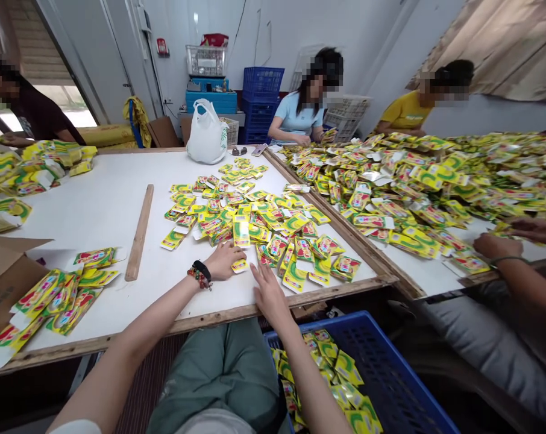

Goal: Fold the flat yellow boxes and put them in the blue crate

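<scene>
My left hand (225,262), with a beaded bracelet and a dark band on the wrist, is palm down on the white table with its fingers closed on a small yellow carton (239,266). Part of that carton is hidden by the hand. To its right, my right hand (270,294) rests at the table's near edge, fingers stretched out, with nothing visible in it. Just beyond both hands spreads a loose pile of yellow, green and red printed cartons (259,211). One carton (241,231) with a white panel lies at my left fingertips.
A blue crate (367,325) holding cartons stands below the table edge, by my right forearm. A wooden strip (140,232) lies left; a wooden rail (345,226) borders a larger heap (417,175). A cardboard box (11,283), white plastic bag (207,134) and several other people surround the table.
</scene>
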A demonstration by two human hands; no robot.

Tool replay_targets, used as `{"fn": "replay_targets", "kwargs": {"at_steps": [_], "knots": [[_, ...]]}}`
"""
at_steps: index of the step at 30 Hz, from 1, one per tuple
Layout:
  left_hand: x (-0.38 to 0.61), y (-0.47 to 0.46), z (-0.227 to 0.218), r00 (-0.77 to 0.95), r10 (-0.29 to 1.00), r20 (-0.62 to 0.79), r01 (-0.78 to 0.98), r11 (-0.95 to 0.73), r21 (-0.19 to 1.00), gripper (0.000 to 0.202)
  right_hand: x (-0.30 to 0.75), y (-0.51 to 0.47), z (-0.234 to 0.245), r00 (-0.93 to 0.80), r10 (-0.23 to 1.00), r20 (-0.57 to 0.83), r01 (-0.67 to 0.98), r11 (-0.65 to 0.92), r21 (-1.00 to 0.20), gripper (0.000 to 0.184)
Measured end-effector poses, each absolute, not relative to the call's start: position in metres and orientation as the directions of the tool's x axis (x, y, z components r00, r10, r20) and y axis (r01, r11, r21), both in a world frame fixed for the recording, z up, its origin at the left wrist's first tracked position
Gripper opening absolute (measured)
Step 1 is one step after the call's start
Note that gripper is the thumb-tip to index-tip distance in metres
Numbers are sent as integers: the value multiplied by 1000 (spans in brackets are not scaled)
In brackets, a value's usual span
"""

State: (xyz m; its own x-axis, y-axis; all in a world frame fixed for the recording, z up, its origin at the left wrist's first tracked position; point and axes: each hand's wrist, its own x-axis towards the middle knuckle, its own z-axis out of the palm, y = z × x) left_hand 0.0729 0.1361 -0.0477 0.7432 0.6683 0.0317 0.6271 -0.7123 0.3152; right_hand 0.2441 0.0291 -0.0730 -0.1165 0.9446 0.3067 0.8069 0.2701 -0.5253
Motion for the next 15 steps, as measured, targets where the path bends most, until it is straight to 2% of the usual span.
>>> {"fn": "replay_targets", "kwargs": {"at_steps": [2,4,7,9,12,15], "knots": [[61,125,-42,752,658,27,607,-708,361,46,230,52,-67,-164,931,326,743,334,-580,50],[51,106,-37,722,687,88,574,-665,478,57,224,58,-54,-165,923,347,708,356,-611,39],[48,66,-35,572,779,258,506,-582,637,74,223,39,-27,-51,942,331,641,285,-713,32],[55,38,-38,445,837,318,516,-530,673,73,224,20,-9,26,965,263,488,217,-846,34],[73,5,-47,227,935,273,523,-354,775,72,224,0,6,-26,991,134,155,137,-978,38],[87,-14,-57,99,974,206,481,-228,847,76,223,-7,-2,-68,996,51,-5,51,-999,37]]}}
